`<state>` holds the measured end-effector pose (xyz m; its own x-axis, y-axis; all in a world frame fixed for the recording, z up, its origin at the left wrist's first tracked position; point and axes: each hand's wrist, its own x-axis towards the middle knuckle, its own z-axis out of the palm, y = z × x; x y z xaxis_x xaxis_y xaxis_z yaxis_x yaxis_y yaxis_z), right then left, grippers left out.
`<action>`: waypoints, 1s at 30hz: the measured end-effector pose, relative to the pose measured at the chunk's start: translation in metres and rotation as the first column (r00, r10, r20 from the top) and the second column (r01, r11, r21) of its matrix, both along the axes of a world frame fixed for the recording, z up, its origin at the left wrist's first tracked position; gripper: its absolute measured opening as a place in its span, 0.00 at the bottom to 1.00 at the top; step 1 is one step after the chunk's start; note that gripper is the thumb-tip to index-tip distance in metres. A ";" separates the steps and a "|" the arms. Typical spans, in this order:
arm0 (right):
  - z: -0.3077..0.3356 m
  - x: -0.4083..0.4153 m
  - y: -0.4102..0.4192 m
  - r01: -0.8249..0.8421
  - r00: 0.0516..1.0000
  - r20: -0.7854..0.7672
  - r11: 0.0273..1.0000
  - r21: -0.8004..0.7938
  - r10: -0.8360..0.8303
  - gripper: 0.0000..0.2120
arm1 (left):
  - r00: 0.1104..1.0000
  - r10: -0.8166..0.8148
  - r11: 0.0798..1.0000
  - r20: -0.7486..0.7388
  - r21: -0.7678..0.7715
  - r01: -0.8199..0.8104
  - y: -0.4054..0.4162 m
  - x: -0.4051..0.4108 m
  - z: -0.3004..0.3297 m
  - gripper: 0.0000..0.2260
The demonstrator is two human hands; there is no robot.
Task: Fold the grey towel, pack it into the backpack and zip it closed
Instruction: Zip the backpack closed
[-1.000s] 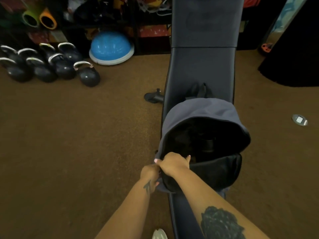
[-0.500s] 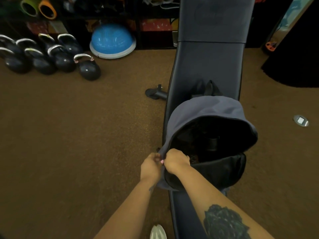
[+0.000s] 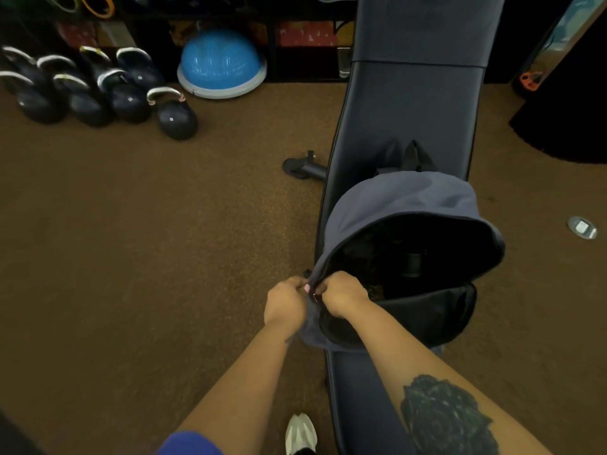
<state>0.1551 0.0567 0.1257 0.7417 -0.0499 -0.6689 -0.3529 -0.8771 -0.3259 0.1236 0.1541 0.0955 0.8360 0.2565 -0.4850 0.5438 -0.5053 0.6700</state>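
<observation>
The grey backpack (image 3: 404, 205) lies on the padded counter (image 3: 414, 106), its main compartment gaping open just beyond the grip. The left hand (image 3: 285, 307) pinches the fabric edge at the zipper's near end; the right hand (image 3: 341, 295), touching it, closes on the zipper there. The dark interior hides whether the towel is inside.

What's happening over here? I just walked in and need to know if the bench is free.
Not yet. A person has a grey backpack lying on the weight bench and is working at its left edge with both hands. The left hand pinches the fabric while the right hand grips at the zipper end. The main compartment gapes wide open, so the zipping has barely begun. The inside is too dark to tell whether the towel is there.
</observation>
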 end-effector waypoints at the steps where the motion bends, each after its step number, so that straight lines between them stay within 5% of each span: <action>1: 0.000 0.000 0.000 0.002 1.000 0.004 1.000 0.001 -0.002 0.10 | 1.000 -0.008 1.000 -0.011 0.000 0.008 0.001 0.001 -0.001 0.09; 13: -0.013 -0.015 0.007 0.012 0.982 0.188 0.986 -0.165 0.020 0.16 | 0.999 -0.041 0.999 0.008 -0.009 0.041 0.002 -0.001 -0.004 0.11; 24: -0.004 -0.003 0.001 -0.031 0.999 0.003 0.988 -0.149 0.032 0.16 | 0.983 0.064 0.987 -0.175 -0.132 -0.088 -0.013 -0.033 -0.016 0.09; 27: -0.006 0.003 0.000 -0.060 0.994 -0.098 0.993 -0.104 0.050 0.22 | 0.922 0.185 0.901 -0.339 -0.316 -0.297 -0.020 -0.028 -0.014 0.10; 30: -0.011 0.008 0.002 -0.082 0.980 -0.188 0.993 -0.086 0.065 0.29 | 0.779 0.313 0.701 -0.543 -0.421 -0.575 -0.023 -0.023 -0.005 0.07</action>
